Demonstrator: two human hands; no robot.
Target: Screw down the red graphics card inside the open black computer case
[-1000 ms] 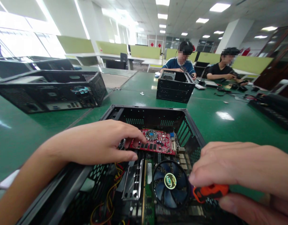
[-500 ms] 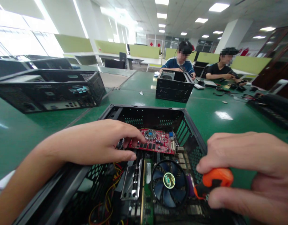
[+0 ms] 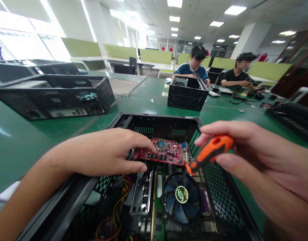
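Observation:
An open black computer case (image 3: 162,125) lies in front of me with its inside showing. My left hand (image 3: 121,152) reaches over its left wall, fingertips at the left end of a red graphics card (image 3: 172,152), thumb held apart below. Whether those fingers press on the card is hard to tell. My right hand (image 3: 246,154) grips an orange and black screwdriver (image 3: 210,150) between thumb and fingers, above the case's right side. The screwdriver slants down to the left; no shaft is visible. Below the card sits a round cooling fan (image 3: 182,197), beside a metal I/O plate (image 3: 141,194).
Yellow, red and black cables (image 3: 116,214) run along the case's left inside. Another black case (image 3: 56,97) stands at left on the green table (image 3: 139,100). Across it, two people work, one behind a smaller black case (image 3: 185,97). Dark equipment (image 3: 292,117) lies at right.
My right hand has moved up and left with the screwdriver, from beside the fan to near the graphics card's right end. My left hand stays in place.

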